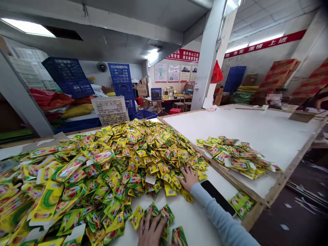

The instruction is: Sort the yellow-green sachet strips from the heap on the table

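Your left hand [151, 232] lies flat, fingers spread, on a small cluster of sachets [165, 213] at the near edge of the white table [189, 218], pressing them down rather than clasping any. Your right hand [189, 177], in a pale blue sleeve, rests palm down on the fringe of the main heap [115, 160], fingers splayed over the yellow-and-green packets and closed on nothing. As far as can be judged, the sorting has barely dented the stock: roughly half a dozen packets sit apart under the left hand, while the heap, far too many to count, covers most of the tabletop. One black phone [217, 197] lies face up just beside your right forearm, and a few stray sachets [241, 201] sit beyond it near the table's wooden rim. One smaller second pile [235, 159], perhaps a few dozen, rests on the neighbouring table [256, 126], well apart from both hands. Several blue crates [120, 73] are stacked at the back of the room.
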`<state>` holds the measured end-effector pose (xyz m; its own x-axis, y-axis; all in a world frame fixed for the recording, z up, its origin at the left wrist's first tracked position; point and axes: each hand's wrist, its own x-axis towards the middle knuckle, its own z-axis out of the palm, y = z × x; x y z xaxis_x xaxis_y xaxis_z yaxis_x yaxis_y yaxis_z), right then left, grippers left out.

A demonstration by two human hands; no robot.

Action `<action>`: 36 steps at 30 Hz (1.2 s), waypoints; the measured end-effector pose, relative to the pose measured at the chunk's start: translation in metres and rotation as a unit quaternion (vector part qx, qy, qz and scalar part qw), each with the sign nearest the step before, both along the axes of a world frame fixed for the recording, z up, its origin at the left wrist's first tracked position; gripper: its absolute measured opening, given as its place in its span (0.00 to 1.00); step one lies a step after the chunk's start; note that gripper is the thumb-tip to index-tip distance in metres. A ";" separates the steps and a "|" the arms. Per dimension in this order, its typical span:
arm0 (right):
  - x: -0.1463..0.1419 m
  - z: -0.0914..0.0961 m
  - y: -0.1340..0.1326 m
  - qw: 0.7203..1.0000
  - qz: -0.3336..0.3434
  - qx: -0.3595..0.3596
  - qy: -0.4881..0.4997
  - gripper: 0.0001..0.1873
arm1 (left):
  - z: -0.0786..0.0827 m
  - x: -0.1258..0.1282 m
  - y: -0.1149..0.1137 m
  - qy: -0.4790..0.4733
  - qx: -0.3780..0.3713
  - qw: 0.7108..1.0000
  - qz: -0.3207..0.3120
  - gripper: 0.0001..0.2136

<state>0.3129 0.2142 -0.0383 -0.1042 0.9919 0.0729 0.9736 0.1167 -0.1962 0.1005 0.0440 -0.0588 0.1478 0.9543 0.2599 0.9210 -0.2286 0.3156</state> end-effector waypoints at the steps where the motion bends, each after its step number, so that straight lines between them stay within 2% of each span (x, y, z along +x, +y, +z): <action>1: -0.002 -0.004 -0.009 1.000 0.009 -0.015 0.006 0.34 | 0.010 0.001 0.005 -0.017 -0.011 1.000 0.010 0.13; 4: -0.001 -0.007 -0.042 0.998 0.042 -0.047 0.021 0.35 | 0.036 0.003 0.020 -0.065 -0.025 0.996 0.048 0.13; 7: 0.003 -0.007 -0.072 0.991 0.101 -0.075 0.041 0.41 | 0.048 0.012 0.029 -0.102 -0.023 0.994 0.042 0.15; 9: 0.007 -0.008 -0.087 0.983 0.152 -0.076 0.064 0.40 | 0.048 0.020 0.031 -0.108 -0.044 0.993 0.017 0.16; 11: 0.011 -0.009 -0.098 0.979 0.179 -0.047 0.080 0.33 | 0.042 0.031 0.028 -0.089 -0.080 0.993 -0.001 0.18; 16: 0.019 -0.003 -0.110 0.976 0.190 0.024 0.102 0.27 | 0.030 0.051 0.018 -0.032 -0.134 0.989 0.051 0.27; 19: 0.021 0.007 -0.112 0.961 0.145 0.053 0.231 0.18 | 0.033 0.047 0.017 -0.091 -0.180 0.979 0.021 0.24; 21: 0.023 0.014 -0.113 0.943 0.081 0.069 0.314 0.20 | 0.035 0.039 0.017 -0.160 -0.204 0.966 0.013 0.19; 23: 0.020 0.017 -0.118 0.931 0.031 0.069 0.358 0.24 | 0.033 0.028 0.017 -0.226 -0.210 0.950 0.036 0.14; 25: 0.010 0.018 -0.126 0.921 0.008 0.046 0.387 0.26 | 0.028 0.018 0.016 -0.300 -0.212 0.928 0.064 0.14; 27: -0.008 0.016 -0.136 0.882 0.002 -0.043 0.470 0.25 | 0.023 0.011 0.012 -0.390 -0.214 0.893 0.072 0.17; 29: -0.030 0.013 -0.146 0.797 0.007 -0.172 0.579 0.24 | 0.021 0.005 0.008 -0.483 -0.215 0.845 0.079 0.20; 30: -0.039 0.012 -0.151 0.750 0.009 -0.222 0.624 0.24 | 0.022 0.002 0.005 -0.522 -0.218 0.820 0.083 0.22; 31: -0.048 0.012 -0.154 0.714 0.011 -0.251 0.654 0.24 | 0.023 0.000 0.002 -0.554 -0.219 0.798 0.089 0.23; 32: -0.055 0.012 -0.157 0.698 0.014 -0.259 0.668 0.23 | 0.025 -0.002 0.000 -0.581 -0.219 0.778 0.095 0.24; 33: -0.060 0.012 -0.158 0.694 0.018 -0.255 0.673 0.23 | 0.028 -0.004 -0.003 -0.603 -0.219 0.761 0.102 0.24; 36: -0.067 0.014 -0.159 0.717 0.045 -0.228 0.657 0.20 | 0.033 -0.007 -0.011 -0.648 -0.206 0.719 0.144 0.25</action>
